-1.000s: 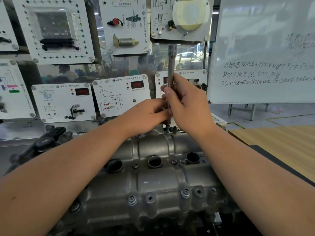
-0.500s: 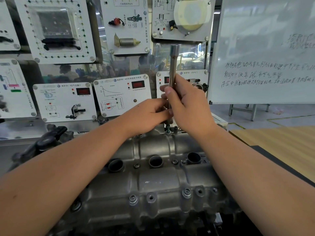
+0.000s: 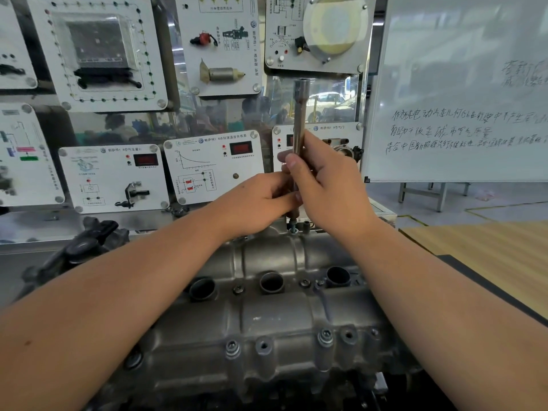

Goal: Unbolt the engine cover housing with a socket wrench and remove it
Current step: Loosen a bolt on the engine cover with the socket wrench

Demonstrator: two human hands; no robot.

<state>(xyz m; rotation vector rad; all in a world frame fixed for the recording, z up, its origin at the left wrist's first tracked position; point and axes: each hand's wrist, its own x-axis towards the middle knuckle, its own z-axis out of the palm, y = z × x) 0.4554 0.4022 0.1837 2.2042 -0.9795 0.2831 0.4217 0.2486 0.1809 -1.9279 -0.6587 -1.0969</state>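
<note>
At frame centre we pinch the upright socket extension (image 3: 299, 120) with both our right hand (image 3: 329, 185) and left hand (image 3: 255, 200), keeping it seated on the far-edge bolt (image 3: 293, 229) of the engine cover housing (image 3: 267, 315).

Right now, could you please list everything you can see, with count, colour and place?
Cast-metal engine cover housing: one, grey, centre foreground.
Long steel socket wrench shaft: one, silver, upright over the housing's far edge.
Bolt: one, dark, under the shaft's lower end.
Round wells: three, dark, across the housing's top.
Training panels: several, white, on the back wall.
Whiteboard: one, white, handwritten, right.
Wooden table: one, tan, right.
Left hand: grips the shaft low.
Right hand: grips the shaft higher.
</note>
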